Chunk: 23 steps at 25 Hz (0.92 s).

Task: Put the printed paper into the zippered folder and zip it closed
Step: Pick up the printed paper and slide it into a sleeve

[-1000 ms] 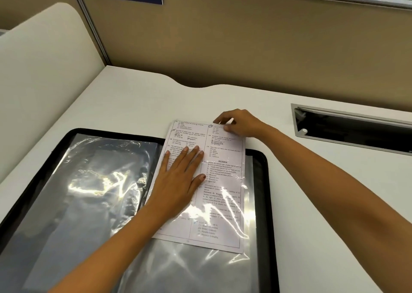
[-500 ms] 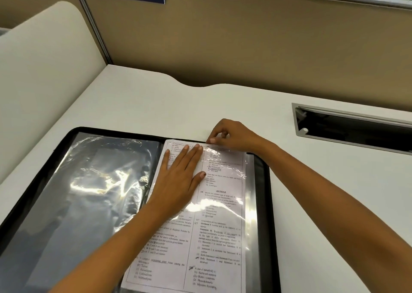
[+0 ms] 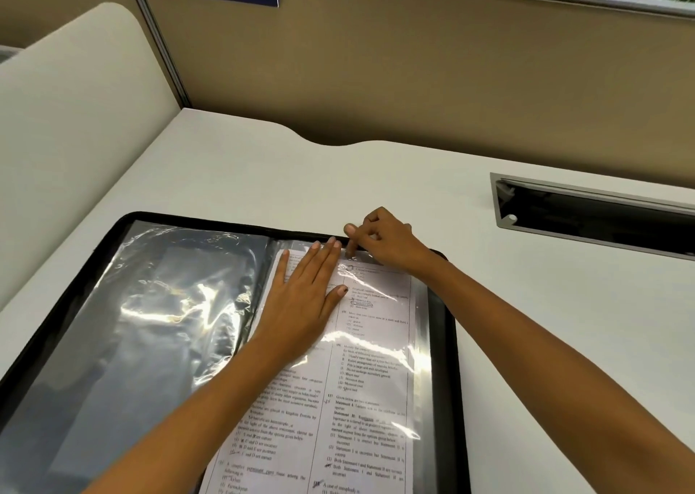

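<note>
The left hand lies flat on the printed paper, fingers straight and close together. The right hand curls at the top edge of the clear sleeve; I cannot tell whether it pinches or only touches. The paper lies under that glossy plastic in the right half of the open zippered folder. It looks light, limp and slick, so it is probably best steered by its edges.

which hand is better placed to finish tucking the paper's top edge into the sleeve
Right, probably. The right hand has its fingertips at the top edge of the printed paper, by the zippered folder rim; the left hand lies flat on the sheet, pressing it down.
</note>
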Motion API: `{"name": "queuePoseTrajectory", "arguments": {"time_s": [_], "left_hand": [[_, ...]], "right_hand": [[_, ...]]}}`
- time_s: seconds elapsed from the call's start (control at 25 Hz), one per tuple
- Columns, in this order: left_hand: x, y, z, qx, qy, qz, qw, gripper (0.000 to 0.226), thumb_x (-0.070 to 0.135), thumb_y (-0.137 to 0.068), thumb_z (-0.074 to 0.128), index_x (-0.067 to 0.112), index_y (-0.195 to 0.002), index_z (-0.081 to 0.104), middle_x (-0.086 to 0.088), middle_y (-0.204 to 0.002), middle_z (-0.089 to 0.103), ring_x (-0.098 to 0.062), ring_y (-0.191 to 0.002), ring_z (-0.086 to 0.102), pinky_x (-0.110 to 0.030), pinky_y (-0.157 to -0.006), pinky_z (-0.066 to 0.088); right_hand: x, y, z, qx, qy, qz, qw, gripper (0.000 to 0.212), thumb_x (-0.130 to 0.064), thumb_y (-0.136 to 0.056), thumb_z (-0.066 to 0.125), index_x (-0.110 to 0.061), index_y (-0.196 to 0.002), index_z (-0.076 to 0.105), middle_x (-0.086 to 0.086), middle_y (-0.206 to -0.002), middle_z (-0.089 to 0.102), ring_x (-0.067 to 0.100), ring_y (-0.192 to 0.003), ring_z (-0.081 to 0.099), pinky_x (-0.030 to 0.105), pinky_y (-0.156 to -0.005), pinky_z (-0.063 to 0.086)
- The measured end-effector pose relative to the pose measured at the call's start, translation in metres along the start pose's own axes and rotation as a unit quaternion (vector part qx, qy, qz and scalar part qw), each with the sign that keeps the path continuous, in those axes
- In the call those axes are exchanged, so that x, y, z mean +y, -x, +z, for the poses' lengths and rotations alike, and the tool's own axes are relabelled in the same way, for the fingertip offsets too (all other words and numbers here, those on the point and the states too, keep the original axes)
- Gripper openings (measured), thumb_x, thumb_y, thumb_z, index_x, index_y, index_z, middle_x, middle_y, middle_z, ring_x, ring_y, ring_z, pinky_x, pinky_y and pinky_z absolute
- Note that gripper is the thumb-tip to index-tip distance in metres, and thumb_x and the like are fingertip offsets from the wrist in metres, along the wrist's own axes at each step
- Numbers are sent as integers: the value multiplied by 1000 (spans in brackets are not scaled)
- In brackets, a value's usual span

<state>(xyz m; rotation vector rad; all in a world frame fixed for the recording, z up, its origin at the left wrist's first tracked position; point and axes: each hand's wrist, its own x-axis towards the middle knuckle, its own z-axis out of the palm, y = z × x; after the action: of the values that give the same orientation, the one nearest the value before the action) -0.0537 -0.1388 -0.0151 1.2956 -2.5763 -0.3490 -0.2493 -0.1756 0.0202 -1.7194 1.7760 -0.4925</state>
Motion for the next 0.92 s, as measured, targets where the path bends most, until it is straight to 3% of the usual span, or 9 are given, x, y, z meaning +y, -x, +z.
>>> {"name": "queuePoseTrajectory", "arguments": {"time_s": [0.24, 0.32, 0.4, 0.52, 0.64, 0.76, 0.92], "left_hand": [[4, 9, 4, -12, -10, -19, 1000, 64, 52, -95, 9, 25, -151, -2, 10, -159, -4, -5, -146, -7, -37, -120, -7], [3, 9, 7, -11, -13, -21, 1000, 64, 52, -95, 9, 25, -151, -2, 10, -160, -3, -4, -146, -7, -36, -120, -8], [3, 8, 8, -7, -18, -20, 1000, 63, 54, -96, 8, 25, -151, -1, 9, -160, 0, -5, -146, -6, -36, -120, -8], [3, 8, 10, -2, -32, -16, 999, 65, 58, -94, 2, 25, -150, -4, 8, -160, 3, -6, -146, -3, -37, -120, -6], [5, 9, 10, 2, -33, -16, 999, 67, 58, -92, 0, 24, -150, -6, 7, -160, 6, -7, -146, -2, -39, -121, -3], [5, 9, 11, 6, -21, -22, 1000, 66, 59, -92, -1, 24, -148, -9, 7, -159, 5, -6, -146, -3, -38, -121, -5], [4, 8, 12, 5, -18, -21, 1000, 65, 58, -94, 1, 24, -149, -8, 6, -160, 7, -6, -146, -1, -38, -121, -3]], "right_hand": [[-4, 1, 4, 8, -1, 11, 1000, 50, -54, -94, 38, -27, -71, 73, 1, -109, 56, 11, -111, 44, 39, -102, 21], [-5, 0, 6, -3, -4, 21, 1000, 51, -55, -94, 36, -25, -68, 69, 3, -109, 60, 12, -111, 45, 39, -103, 22], [-4, -1, 10, 6, -16, 37, 999, 43, -58, -92, 38, -24, -77, 60, 2, -106, 61, 13, -111, 41, 35, -97, 22], [-5, 4, 18, 32, -51, 48, 997, 41, -58, -89, 44, -19, -102, 51, -16, -86, 45, 13, -103, 29, 32, -89, 18], [-6, 5, 20, 43, -39, 42, 997, 45, -58, -89, 44, -17, -107, 53, -24, -83, 34, 12, -102, 24, 32, -89, 16], [-8, 4, 19, 59, -34, 60, 996, 38, -60, -89, 43, -24, -98, 49, -7, -99, 45, 13, -104, 23, 32, -88, 17], [-11, 8, 21, 57, -9, 41, 998, 42, -57, -92, 40, -24, -66, 46, -6, -110, 49, 7, -103, 20, 32, -89, 14]]}}
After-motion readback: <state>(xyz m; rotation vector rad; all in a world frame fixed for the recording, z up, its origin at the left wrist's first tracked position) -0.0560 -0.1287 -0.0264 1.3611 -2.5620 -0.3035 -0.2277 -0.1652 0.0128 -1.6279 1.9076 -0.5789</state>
